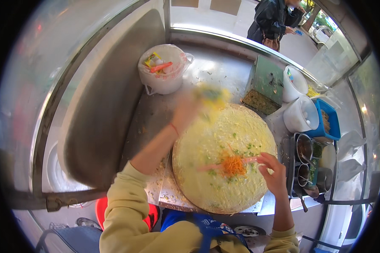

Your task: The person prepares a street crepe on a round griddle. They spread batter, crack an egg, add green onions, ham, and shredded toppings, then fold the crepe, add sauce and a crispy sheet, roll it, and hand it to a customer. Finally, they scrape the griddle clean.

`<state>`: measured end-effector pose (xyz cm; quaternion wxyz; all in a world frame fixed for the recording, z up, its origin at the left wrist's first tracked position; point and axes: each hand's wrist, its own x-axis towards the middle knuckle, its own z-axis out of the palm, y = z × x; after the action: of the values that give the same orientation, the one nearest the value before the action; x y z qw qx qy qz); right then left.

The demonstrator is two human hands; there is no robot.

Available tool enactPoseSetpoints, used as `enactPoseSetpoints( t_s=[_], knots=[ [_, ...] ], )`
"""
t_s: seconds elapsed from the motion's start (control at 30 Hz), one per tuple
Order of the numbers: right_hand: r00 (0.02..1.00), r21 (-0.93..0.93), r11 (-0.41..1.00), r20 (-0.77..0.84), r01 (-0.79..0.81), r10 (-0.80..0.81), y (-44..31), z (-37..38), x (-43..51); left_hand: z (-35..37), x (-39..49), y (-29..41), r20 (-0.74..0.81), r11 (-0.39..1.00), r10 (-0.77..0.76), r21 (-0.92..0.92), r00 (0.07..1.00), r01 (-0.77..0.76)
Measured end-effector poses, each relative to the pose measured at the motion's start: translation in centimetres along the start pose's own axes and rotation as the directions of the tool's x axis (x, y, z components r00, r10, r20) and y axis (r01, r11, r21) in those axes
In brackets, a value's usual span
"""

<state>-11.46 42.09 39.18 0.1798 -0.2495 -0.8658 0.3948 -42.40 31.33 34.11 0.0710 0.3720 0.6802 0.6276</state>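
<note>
A thin yellow egg crepe [209, 189] covers a large round griddle in front of me. Orange shreds [233, 165] lie in a small heap on it, among bits of green herb. Pink strips [209, 167] stick out on both sides of the heap. My right hand [270, 167] has its fingertips at the right end of the pink strip, over the crepe. Motion blurs my left hand [188, 106] above the griddle's far left edge. At its fingers is a blurred yellow and green packet [211, 96], apparently held.
A lined white bucket [161, 79] with wrappers stands at the back left. A green metal box [266, 83], white tubs [300, 114], a blue bin [334, 121] and sauce pots [304, 148] line the right side. A person [269, 22] with a phone stands outside the glass.
</note>
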Motion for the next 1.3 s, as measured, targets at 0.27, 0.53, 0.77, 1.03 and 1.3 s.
enactPoseSetpoints(
  t_s=[0.27, 0.53, 0.77, 1.03, 1.3],
  knots=[
    [0.9, 0.135, 0.924, -0.214, -0.359, 0.381, 6.6, -4.8, -9.2, -9.8, 17.9, -16.9, -0.051, 0.688, 0.059, 0.726, 0.997, -0.004],
    [0.781, -0.509, 0.607, -0.517, -0.61, 0.352, 14.9, -17.5, -20.1, -10.9, 16.1, -19.4, 0.011, 0.675, 0.243, 0.716, 0.97, -0.177],
    [0.583, -0.687, 0.115, -0.502, -0.718, 0.639, 36.4, -29.6, -30.0, -16.4, -2.3, -14.8, -0.11, 0.576, 0.226, 0.816, 0.968, -0.042],
    [0.541, 0.542, 0.391, 0.145, -0.744, 0.829, 37.7, -24.8, -30.2, -8.4, -37.8, -5.3, -0.437, 0.649, -0.066, 0.664, 0.897, 0.371],
    [0.909, -0.009, 0.928, -0.204, -0.372, 0.362, 21.5, -11.2, -26.7, 4.9, -63.4, -4.8, -0.271, 0.287, -0.856, 0.461, 0.441, 0.84]
  ],
)
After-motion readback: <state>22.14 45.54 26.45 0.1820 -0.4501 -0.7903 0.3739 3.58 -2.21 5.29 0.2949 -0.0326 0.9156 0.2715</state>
